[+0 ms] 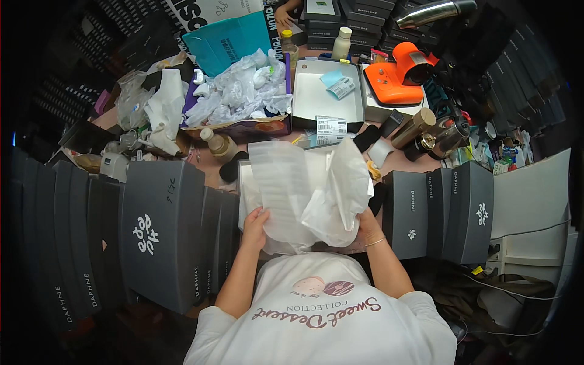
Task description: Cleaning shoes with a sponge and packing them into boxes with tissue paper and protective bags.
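Observation:
My left hand [255, 229] is closed on the left edge of a translucent white packing sheet [281, 188], its thumb on top. The sheet lies flat and looks faintly ribbed. Closed at the right side, my right hand [368, 227] grips a crumpled white wrapping paper [344, 188], which bunches up and overlaps the sheet. Its fingers are partly hidden behind the paper. Beneath both lies a white open box [244, 182], of which only the rim and a strip of the inside show. What else the box holds is covered.
Dark grey shoe boxes [159, 231] stand in rows on the left, and more grey boxes [406, 213] on the right. Behind are a carton of crumpled plastic [243, 85], a shallow tray with labels [310, 91], an orange device [395, 82], bottles [220, 145] and a glass jug [449, 135].

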The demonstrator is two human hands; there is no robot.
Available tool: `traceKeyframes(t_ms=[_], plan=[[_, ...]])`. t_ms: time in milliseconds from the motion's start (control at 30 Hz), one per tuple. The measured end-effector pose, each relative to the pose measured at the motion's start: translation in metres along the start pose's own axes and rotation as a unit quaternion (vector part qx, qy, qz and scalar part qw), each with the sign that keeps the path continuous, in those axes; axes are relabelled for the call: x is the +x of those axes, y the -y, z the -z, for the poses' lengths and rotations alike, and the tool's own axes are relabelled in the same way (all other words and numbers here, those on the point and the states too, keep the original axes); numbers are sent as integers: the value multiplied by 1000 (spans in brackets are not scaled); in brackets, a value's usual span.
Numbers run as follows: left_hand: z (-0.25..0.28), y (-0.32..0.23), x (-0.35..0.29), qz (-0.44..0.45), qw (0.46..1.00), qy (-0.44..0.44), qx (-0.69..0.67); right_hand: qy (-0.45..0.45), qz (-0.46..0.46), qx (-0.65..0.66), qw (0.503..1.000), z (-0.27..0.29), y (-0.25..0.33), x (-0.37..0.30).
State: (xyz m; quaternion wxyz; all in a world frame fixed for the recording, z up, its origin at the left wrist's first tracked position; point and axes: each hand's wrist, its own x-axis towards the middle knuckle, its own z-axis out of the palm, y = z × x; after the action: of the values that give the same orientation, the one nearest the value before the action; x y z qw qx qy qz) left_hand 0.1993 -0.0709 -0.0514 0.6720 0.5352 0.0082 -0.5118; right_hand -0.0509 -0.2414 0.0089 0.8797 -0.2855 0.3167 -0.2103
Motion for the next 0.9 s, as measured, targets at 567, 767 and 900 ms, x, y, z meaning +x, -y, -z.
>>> traceKeyframes(t_ms=[567,767,900], plan=[[7,12,10,-41,991,-48,115,-44,53,-574,816,61,-68,77],[12,15,19,-53,991,-45,111,-71,62,-416,904,42,-25,44],[18,20,16,-67,991,-46,110,-119,99,-296,943,42,39,5]])
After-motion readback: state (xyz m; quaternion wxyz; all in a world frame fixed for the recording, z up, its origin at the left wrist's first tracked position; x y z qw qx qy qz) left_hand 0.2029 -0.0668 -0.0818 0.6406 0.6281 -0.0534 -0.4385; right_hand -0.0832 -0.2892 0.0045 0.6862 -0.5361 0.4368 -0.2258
